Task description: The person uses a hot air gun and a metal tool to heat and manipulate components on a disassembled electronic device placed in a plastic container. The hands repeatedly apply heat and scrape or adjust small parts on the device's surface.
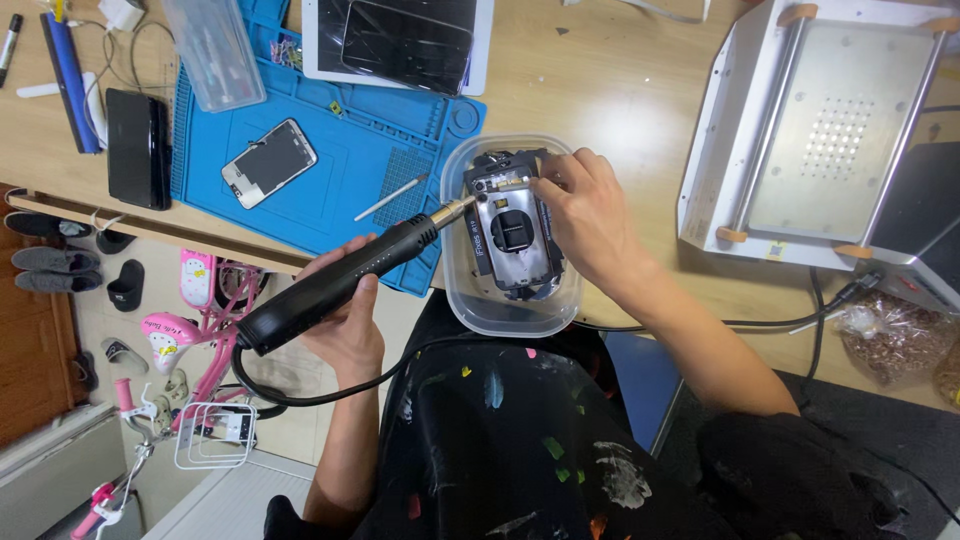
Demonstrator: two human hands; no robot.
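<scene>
Firmly, the left hand (pixel 345 315) grips a hot-air gun (pixel 340 275) while the right hand (pixel 590 215) pinches the phone frame (pixel 512 235).

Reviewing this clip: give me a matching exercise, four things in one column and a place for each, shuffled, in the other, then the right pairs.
Things:
1. hot air tool
2. smartphone
3. phone frame
4. tablet

Places:
A. in the clear plastic container
B. on the wooden table, beyond the mat
C. in the left hand
D. on the blue mat

Pairs: 1-C, 2-D, 3-A, 4-B. The right hand steadies the frame.
</scene>
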